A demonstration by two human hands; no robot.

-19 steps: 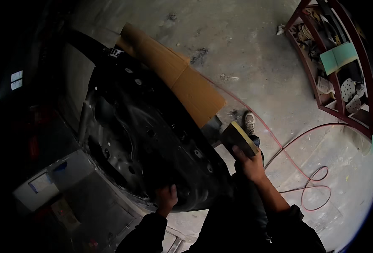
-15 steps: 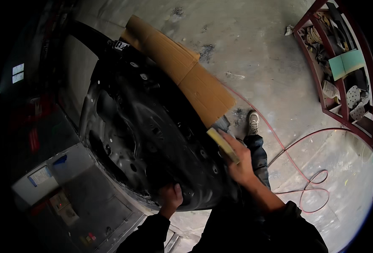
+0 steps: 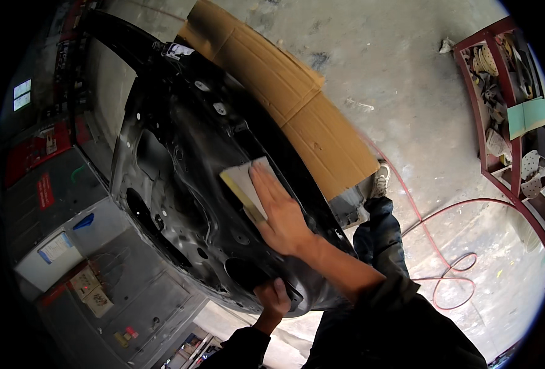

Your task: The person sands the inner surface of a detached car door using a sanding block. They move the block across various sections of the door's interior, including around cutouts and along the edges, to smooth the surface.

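Note:
A black metal car door (image 3: pixel 180 154), full of holes and recesses, lies diagonally below me. My right hand (image 3: pixel 278 215) presses a flat pale sanding pad with a yellowish foam edge (image 3: pixel 238 194) onto the middle of its inner face, fingers along the top of the pad and thumb at its side. My left hand (image 3: pixel 274 295) grips the door by an opening at its near end, its fingers bent and partly hidden. Brown cardboard (image 3: pixel 340 147) sticks out beside and below the door's right side.
At right stands a dark red rack (image 3: pixel 514 184) with perforated discs and teal sheets. A red hose (image 3: pixel 454 264) loops on the concrete floor (image 3: pixel 395 74), near my shod foot (image 3: pixel 382 178). A grey surface with a white panel (image 3: pixel 38 258) and small boxes (image 3: pixel 91 286) is at left.
My right hand has moved left and upward with the pad, from beside the door onto its middle. My left hand stays on the door's near end; the whole view has shifted.

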